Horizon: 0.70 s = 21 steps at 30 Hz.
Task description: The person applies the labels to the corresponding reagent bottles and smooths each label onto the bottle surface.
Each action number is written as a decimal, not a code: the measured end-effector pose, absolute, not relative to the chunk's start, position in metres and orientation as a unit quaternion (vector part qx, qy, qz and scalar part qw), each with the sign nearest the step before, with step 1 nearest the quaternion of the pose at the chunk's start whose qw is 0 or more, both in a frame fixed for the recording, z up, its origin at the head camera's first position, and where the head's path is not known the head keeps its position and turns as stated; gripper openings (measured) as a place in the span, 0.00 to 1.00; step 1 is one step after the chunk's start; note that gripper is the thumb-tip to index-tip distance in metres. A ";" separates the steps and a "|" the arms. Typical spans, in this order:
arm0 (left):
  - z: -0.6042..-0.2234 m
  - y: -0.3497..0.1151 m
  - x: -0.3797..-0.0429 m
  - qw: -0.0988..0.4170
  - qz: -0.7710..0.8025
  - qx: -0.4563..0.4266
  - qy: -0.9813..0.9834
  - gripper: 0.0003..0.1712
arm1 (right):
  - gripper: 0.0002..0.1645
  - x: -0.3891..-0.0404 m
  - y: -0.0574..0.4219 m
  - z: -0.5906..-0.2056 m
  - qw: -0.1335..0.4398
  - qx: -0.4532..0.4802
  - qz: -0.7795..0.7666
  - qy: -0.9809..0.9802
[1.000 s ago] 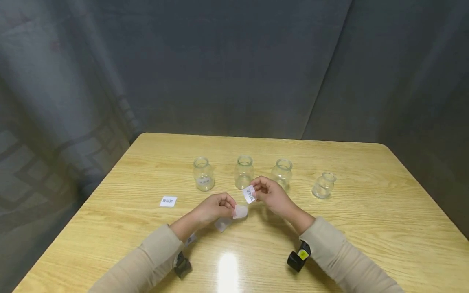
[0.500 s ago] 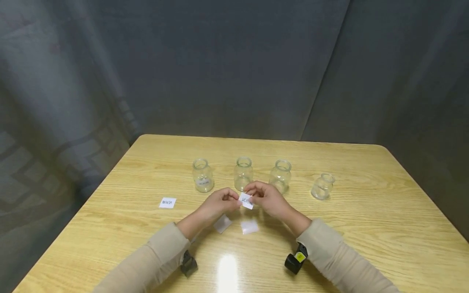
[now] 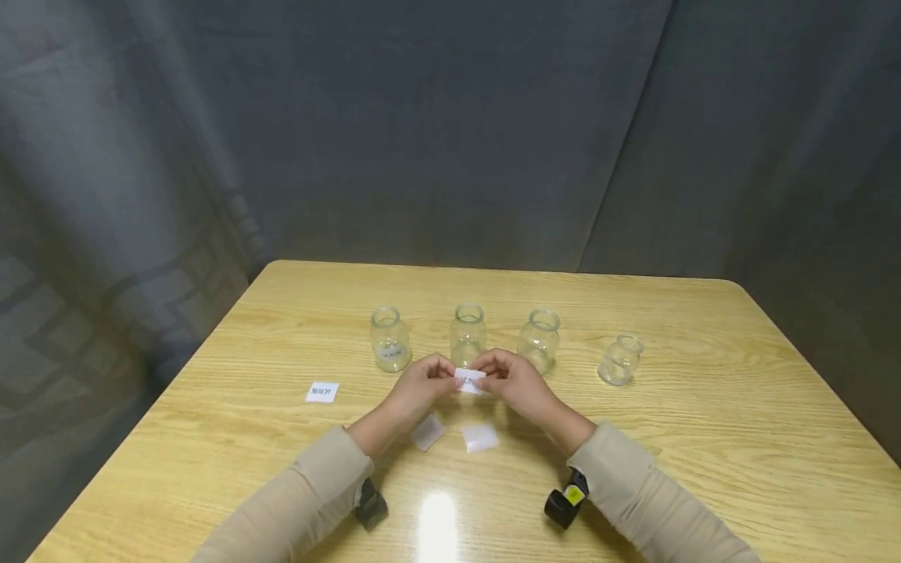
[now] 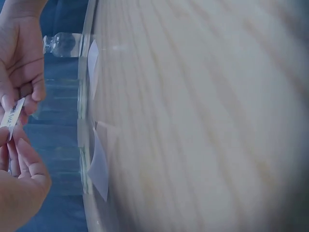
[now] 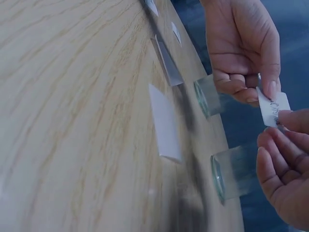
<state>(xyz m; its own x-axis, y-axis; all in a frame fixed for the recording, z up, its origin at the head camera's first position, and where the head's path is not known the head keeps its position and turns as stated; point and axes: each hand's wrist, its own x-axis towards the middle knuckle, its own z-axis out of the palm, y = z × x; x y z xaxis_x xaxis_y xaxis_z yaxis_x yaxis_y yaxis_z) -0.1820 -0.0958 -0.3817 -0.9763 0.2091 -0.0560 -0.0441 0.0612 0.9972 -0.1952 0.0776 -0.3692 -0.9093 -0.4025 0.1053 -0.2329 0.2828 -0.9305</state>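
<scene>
Between my two hands is a small white label (image 3: pixel 469 381) with dark printed characters, raised above the table. My left hand (image 3: pixel 420 389) pinches its left edge between thumb and fingers, and my right hand (image 3: pixel 511 381) pinches its right edge the same way. The right wrist view shows both thumbs lying on the face of the label (image 5: pixel 273 107). Just beyond the hands stands a clear glass jar (image 3: pixel 468 332), its lower part partly covered by them. Below the hands, two blank whitish paper pieces, a left one (image 3: pixel 427 432) and a right one (image 3: pixel 480 438), lie on the table.
A glass jar (image 3: pixel 390 340) with a printed label on its front stands at left. To the right are another wide jar (image 3: pixel 539 340) and a smaller jar (image 3: pixel 621 360). One printed label (image 3: pixel 322 392) lies at the left on the wooden table (image 3: pixel 704 438).
My left hand has let go of a whitish backing piece, which now lies on the table. It has taken the label's other edge, and the label has turned level between both hands.
</scene>
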 end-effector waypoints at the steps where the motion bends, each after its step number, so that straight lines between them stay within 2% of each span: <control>1: -0.382 -0.095 -0.183 0.089 0.687 0.051 0.719 0.07 | 0.09 -0.196 0.077 -0.370 0.074 -0.187 -0.568 0.798; 5: -0.381 -0.094 -0.186 0.079 0.697 0.029 0.712 0.07 | 0.06 -0.200 0.076 -0.373 0.072 -0.150 -0.589 0.791; 14: -0.380 -0.091 -0.193 0.079 0.702 0.013 0.708 0.12 | 0.07 -0.207 0.071 -0.377 0.053 -0.101 -0.623 0.774; 21: -0.382 -0.090 -0.200 0.055 0.674 0.032 0.736 0.06 | 0.07 -0.212 0.070 -0.378 0.040 -0.075 -0.615 0.784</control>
